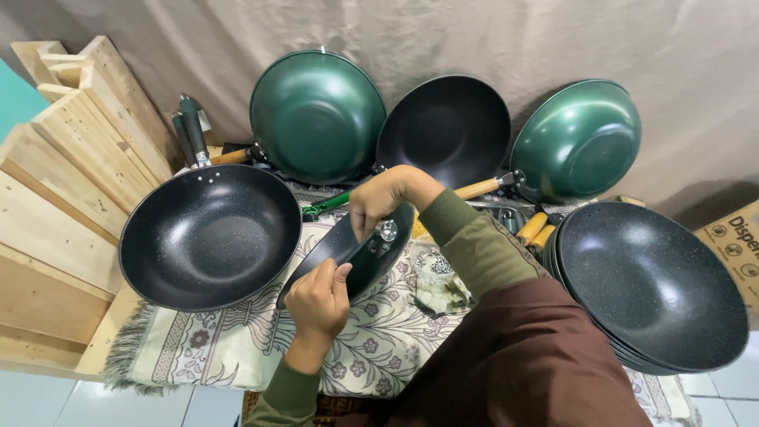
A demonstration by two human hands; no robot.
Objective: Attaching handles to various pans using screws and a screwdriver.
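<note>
I hold a small dark pan (336,251) tilted on edge over a patterned cloth (379,340). My right hand (381,198) grips its upper rim from above, fingers next to a shiny round metal fitting (387,231) on the pan. My left hand (318,299) is closed on the pan's lower edge, beside a dark handle-like piece (365,253) that runs toward the fitting. Whether that piece is fixed to the pan is unclear.
A black speckled wok (209,237) lies at the left. Two green woks (316,115) (577,138) and a black one (443,130) lean on the curtain. A stack of black woks (648,285) sits right, loose wooden handles (534,229) behind it. Wooden planks (71,166) stand at the left.
</note>
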